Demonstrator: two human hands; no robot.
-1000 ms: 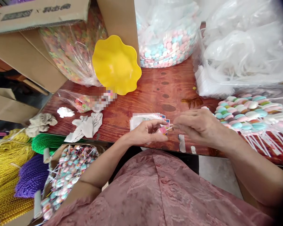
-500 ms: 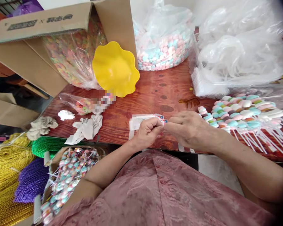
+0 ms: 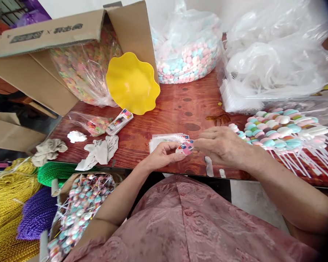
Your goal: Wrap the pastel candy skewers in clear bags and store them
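Note:
My left hand pinches a small wrapped candy lollipop with a pink, blue and white printed wrapper. My right hand meets it from the right, fingertips on the same candy. Both hands hover over the near edge of the red-brown wooden table. Just behind them lies a flat stack of printed wrappers. To the right is a row of unwrapped pastel candy sticks with white stems pointing toward me.
A yellow wavy bowl leans on a cardboard box holding a bag of coloured candies. A bag of pastel candies, clear plastic bags, cloth gloves, a box of wrapped lollipops and cord spools surround me.
The left hand has opened from a fist, so the wrapped candy now shows between both hands. The hands stayed in nearly the same spot at the table's edge.

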